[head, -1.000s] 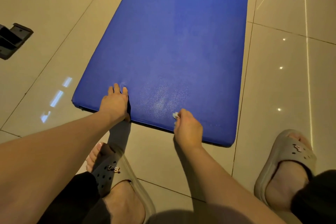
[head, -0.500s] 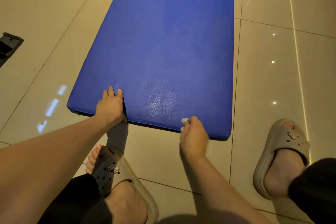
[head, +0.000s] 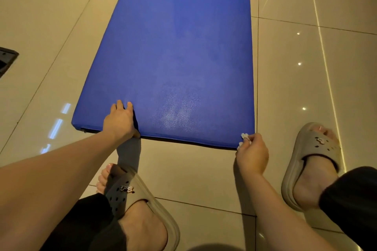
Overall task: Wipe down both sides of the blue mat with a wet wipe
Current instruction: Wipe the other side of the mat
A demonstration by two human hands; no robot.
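Note:
The blue mat (head: 179,57) lies flat on the tiled floor and runs away from me. My left hand (head: 120,120) grips its near edge left of the middle, fingers on top and thumb against the front side. My right hand (head: 253,155) is at the mat's near right corner, pinching a small bunched white wet wipe (head: 244,136) against that corner. A faint damp sheen shows on the mat's near end.
My feet in grey slippers stand on the beige tiles, the left slipper (head: 142,206) just before the mat and the right slipper (head: 312,149) beside its right corner. A dark object (head: 6,61) lies at the left edge of view.
My right hand has slid the wipe rightward along the mat's near edge, from its middle to the right corner. My left hand has stayed on the near edge.

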